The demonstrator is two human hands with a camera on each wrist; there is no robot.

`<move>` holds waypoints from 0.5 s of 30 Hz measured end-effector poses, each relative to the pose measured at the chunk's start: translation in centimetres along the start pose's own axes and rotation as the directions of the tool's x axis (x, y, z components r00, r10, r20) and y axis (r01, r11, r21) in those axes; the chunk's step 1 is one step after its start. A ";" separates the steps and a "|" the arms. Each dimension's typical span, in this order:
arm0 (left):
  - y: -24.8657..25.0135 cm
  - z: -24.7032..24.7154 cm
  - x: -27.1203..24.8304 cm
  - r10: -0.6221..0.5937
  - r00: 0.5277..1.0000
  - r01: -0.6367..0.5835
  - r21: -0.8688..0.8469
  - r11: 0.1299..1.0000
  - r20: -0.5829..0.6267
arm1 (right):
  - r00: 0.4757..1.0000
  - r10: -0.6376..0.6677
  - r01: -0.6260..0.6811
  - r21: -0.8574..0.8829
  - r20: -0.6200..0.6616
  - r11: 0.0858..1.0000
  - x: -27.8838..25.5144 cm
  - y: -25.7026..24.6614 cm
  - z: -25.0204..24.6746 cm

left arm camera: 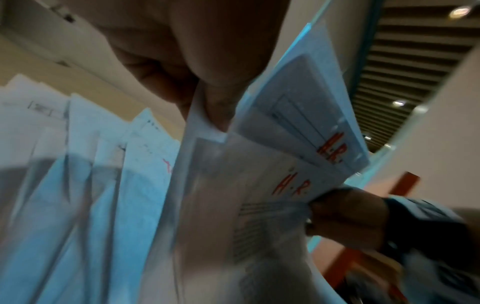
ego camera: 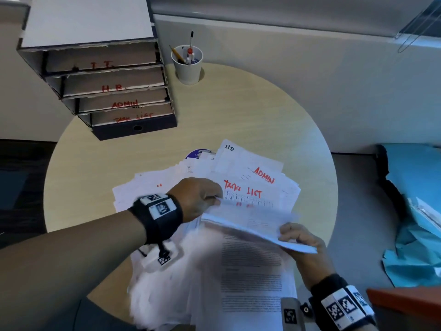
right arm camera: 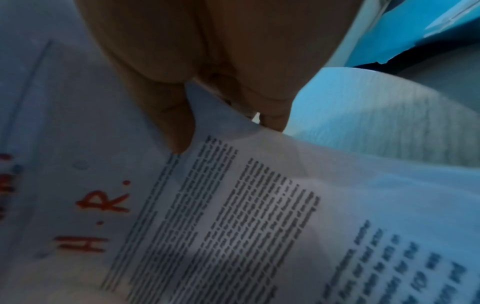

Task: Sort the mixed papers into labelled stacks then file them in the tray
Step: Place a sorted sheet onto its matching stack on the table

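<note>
Papers (ego camera: 250, 182) lie fanned across the near half of the round table (ego camera: 238, 115), the top ones marked ADMIN and TASK LIST in red. Above them both hands lift a few sheets (ego camera: 253, 225): the left hand (ego camera: 198, 199) pinches the far edge, the right hand (ego camera: 300, 237) pinches the near corner. The head view shows only the backs of these sheets; the left wrist view shows two of them marked H.R. (left arm camera: 330, 148) in red, thumb and finger closed on the edge. The right wrist view adds a printed page (right arm camera: 233, 205) lying over an H.R. sheet. The labelled tray (ego camera: 107, 91), with tiers I.T., H.R., ADMIN and TASK LIST, stands at the table's far left, well apart from the held sheets. A white pen cup (ego camera: 187, 65) stands beside it, against a grey partition (ego camera: 310, 68). Blue plastic (ego camera: 417, 211) sits off to the right
</note>
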State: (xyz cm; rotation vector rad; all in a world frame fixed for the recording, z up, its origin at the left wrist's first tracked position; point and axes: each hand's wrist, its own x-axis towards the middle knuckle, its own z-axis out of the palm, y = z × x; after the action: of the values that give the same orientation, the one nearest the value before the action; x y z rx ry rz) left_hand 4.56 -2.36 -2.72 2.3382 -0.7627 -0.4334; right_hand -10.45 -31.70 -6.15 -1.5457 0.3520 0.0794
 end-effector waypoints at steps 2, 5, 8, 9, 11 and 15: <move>-0.3 0.2 -2.0 0.201 0.977 -0.197 0.055 0.979 -0.075 | 1.000 -0.022 0.022 0.006 0.008 1.000 -0.1 0.1 0.0; -0.6 0.6 -3.4 0.326 0.943 -0.316 0.117 0.941 -0.074 | 1.000 -0.006 0.006 -0.031 -0.008 1.000 -0.2 -0.6 0.1; 0.0 0.3 -3.4 0.304 0.948 -0.294 0.102 0.950 -0.095 | 0.999 0.045 -0.043 -0.051 0.031 0.998 -0.2 -0.5 0.3; 0.0 0.3 -3.2 0.255 0.962 -0.249 0.064 0.966 -0.094 | 0.998 0.065 -0.064 -0.062 0.011 0.996 -0.2 -0.5 0.4; 0.7 0.0 -2.8 0.044 0.995 -0.060 -0.187 0.980 -0.086 | 0.993 0.083 -0.092 -0.118 -0.085 0.989 0.1 -0.9 0.7; 2.4 -0.1 -1.3 -0.586 0.797 0.364 -0.891 0.270 0.148 | 0.948 0.160 -0.187 -0.071 -0.275 0.980 1.2 -2.5 2.0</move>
State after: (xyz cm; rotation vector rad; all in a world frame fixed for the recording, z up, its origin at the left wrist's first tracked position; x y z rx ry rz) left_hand 2.66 -3.03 -0.96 1.4278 0.3524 -0.6314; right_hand -8.24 -30.01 -4.06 -1.6217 0.7093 0.0240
